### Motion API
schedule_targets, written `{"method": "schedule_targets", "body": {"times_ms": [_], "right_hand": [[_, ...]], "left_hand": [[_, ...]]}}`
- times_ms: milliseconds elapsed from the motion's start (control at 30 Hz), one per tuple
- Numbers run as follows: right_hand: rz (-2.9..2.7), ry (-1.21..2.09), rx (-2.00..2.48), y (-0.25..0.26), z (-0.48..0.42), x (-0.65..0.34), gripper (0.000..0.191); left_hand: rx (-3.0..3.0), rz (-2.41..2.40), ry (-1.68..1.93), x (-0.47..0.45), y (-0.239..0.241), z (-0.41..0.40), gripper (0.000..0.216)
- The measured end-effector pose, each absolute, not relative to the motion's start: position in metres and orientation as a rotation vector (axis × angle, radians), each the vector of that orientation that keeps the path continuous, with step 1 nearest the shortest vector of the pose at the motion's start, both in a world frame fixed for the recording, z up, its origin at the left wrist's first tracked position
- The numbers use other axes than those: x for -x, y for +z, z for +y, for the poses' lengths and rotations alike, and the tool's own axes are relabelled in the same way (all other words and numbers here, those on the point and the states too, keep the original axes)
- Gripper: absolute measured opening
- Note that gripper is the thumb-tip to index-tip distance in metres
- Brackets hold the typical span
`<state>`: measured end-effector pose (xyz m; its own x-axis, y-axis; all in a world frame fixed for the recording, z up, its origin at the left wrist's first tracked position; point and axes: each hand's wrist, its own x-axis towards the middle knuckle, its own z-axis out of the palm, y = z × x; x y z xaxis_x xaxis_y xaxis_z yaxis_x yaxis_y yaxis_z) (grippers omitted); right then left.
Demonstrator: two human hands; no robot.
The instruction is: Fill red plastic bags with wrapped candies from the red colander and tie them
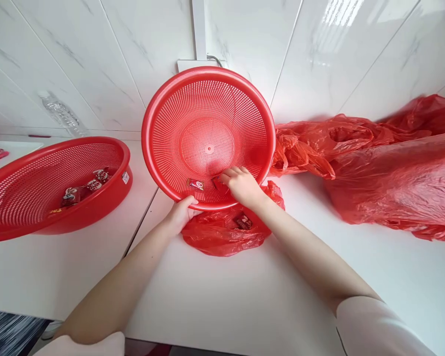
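Observation:
A round red plastic mesh basket (207, 101) is tilted toward me, its rim gripped by my left hand (181, 213) at the lower left. Inside its lower wall reaches my right hand (242, 187), with fingers curled at a small dark red wrapped packet (218, 184); whether the packet is lifted I cannot tell. Another small red-and-white packet (196, 184) lies in the basket to the left of that hand. Under the basket's front edge spreads a crumpled red plastic bag (222, 240), with a dark packet (244, 221) showing at it.
To the left, a second red basket (113, 195) holds several wrapped packets (72, 196). A clear plastic bottle (64, 113) is by the tiled wall (163, 29). Large red plastic bags (400, 183) lie along the right of the white table (222, 296).

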<state>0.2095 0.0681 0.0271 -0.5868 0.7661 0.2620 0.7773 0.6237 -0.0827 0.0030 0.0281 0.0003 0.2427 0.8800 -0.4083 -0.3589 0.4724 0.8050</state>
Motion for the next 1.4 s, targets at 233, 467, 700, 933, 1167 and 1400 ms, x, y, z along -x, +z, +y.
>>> {"method": "schedule_targets", "body": {"times_ms": [233, 467, 700, 933, 1167, 1400], "right_hand": [[-2.632, -0.02, 1.152, 0.018, 0.069, -0.213, 0.037], [-2.482, -0.281, 1.371, 0.007, 0.08, -0.22, 0.035], [-2.672, 0.422, 1.092, 0.004, 0.079, -0.217, 0.058], [-2.407, 1.124, 0.842, 0.036, 0.077, -0.232, 0.024], [-2.294, 1.545, 0.788, 0.056, 0.072, -0.247, 0.031], [-2.297, 0.821, 0.841, 0.039, 0.066, -0.214, 0.041]], "left_hand": [[-0.661, 0.964, 0.919, 0.0, -0.002, 0.029, 0.034], [-0.618, 0.956, 0.885, 0.0, -0.001, 0.029, 0.036], [-0.704, 0.971, 0.885, 0.004, -0.002, 0.031, 0.035], [-0.706, 0.868, 0.791, 0.011, -0.003, 0.035, 0.043], [-0.691, 0.881, 0.782, 0.009, -0.001, 0.033, 0.043], [-0.71, 0.948, 0.861, 0.002, 0.003, 0.031, 0.039]]}}
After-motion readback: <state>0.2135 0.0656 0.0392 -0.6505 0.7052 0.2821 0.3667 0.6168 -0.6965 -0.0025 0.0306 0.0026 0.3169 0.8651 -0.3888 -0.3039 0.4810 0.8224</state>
